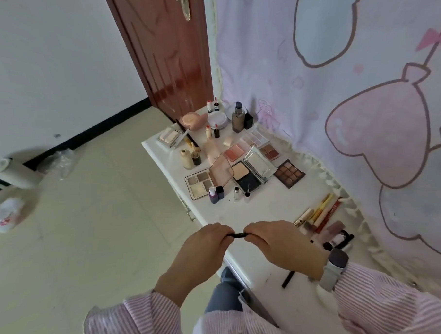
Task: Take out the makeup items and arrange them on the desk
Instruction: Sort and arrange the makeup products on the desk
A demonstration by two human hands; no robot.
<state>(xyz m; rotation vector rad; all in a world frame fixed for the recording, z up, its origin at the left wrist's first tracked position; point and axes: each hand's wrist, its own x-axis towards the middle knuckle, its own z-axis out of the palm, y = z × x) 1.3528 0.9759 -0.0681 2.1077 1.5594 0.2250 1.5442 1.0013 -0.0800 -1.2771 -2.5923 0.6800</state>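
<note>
Slim black makeup pencil (239,235) held level over the near edge of the white desk (266,205), long axis running left to right, one end toward each hand. Left hand (207,243) and right hand (280,240) curled, fingertips pinching opposite ends. Only a short dark, glossy middle section visible; ends hidden inside the fingers. Palettes and bottles farther back on the desk.

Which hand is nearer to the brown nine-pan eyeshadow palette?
Right. The right hand sits below the brown palette on its side; the left hand is further over, toward the desk's front edge.
</note>
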